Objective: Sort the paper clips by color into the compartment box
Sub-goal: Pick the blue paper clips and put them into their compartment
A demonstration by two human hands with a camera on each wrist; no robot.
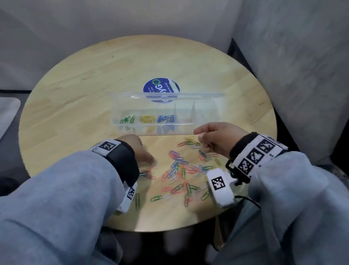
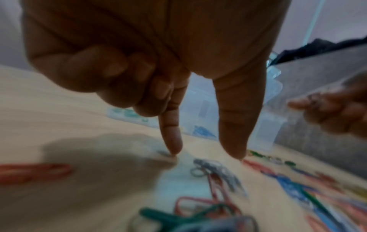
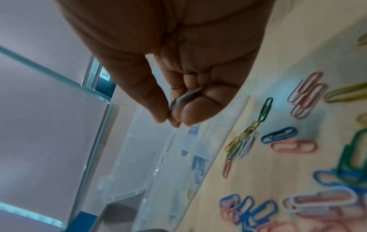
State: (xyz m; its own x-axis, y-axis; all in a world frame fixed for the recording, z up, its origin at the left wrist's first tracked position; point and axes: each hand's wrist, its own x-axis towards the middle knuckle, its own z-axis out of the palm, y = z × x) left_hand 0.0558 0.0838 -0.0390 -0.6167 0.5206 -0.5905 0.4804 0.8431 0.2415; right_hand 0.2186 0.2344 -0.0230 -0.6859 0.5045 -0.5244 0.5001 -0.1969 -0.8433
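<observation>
A clear compartment box [image 1: 202,127] stands open mid-table, with green clips [image 1: 128,120], yellow clips [image 1: 147,119] and blue clips [image 1: 165,118] in its three left compartments. Loose mixed-colour clips [image 1: 183,169] lie scattered in front of it. My left hand [image 1: 152,161] reaches down at the pile's left edge. Its index finger [image 2: 171,141] and thumb point down apart, tips at the table beside a grey-white clip [image 2: 206,166], and hold nothing. My right hand [image 1: 200,135] hovers at the box's front wall, pinching a pale clip [image 3: 186,97] between thumb and fingers [image 3: 170,120].
The round wooden table [image 1: 83,110] ends close behind my wrists. The box's lid [image 1: 136,97] stands raised at the back, with a blue round sticker [image 1: 161,86] behind it. Grey cushions surround the table. A lone red clip [image 2: 33,171] lies left of my left hand.
</observation>
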